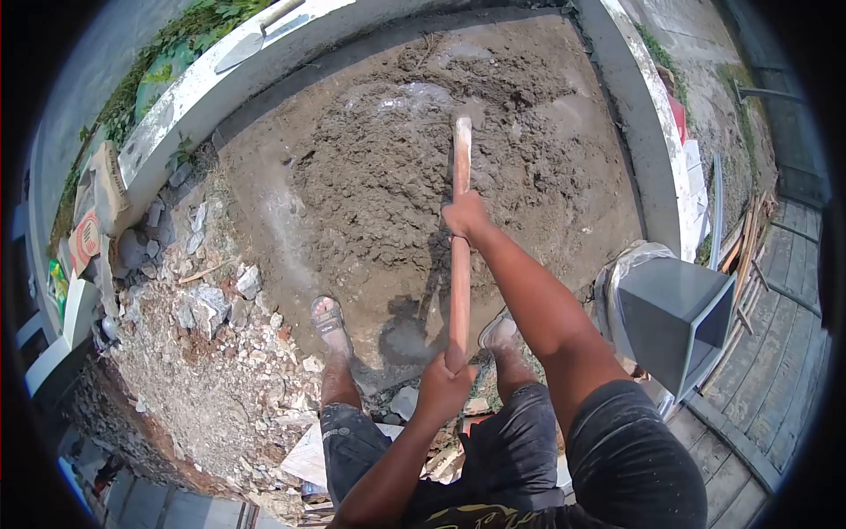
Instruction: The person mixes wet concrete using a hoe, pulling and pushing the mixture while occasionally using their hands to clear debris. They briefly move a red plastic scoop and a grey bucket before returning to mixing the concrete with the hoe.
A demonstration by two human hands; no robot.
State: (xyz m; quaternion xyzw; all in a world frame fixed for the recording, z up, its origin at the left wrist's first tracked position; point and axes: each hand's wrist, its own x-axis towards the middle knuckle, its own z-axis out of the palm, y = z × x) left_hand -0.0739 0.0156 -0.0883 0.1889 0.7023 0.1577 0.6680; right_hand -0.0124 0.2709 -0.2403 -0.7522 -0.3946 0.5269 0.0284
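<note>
Both my hands grip the long wooden handle [461, 291] of what looks like a hoe. My left hand [443, 388] is wrapped round its near end, close to my body. Further up the handle, my right hand [467, 218] is closed around it with the arm stretched forward. The far end reaches into a heap of wet grey-brown mortar [379, 185]; the blade is caked or sunk there and hard to make out. Pale, wet patches show on the heap's far side. My sandalled feet stand at the near edge of the mix.
Low concrete walls [630, 115] border the mix at the back and right. Rubble [207, 309] covers the ground at left, beside a torn cement bag [97, 207]. A grey rectangular bin [674, 291] lies tipped at right, near wooden planks [775, 326]. A flat-bladed tool [241, 53] rests on the far wall.
</note>
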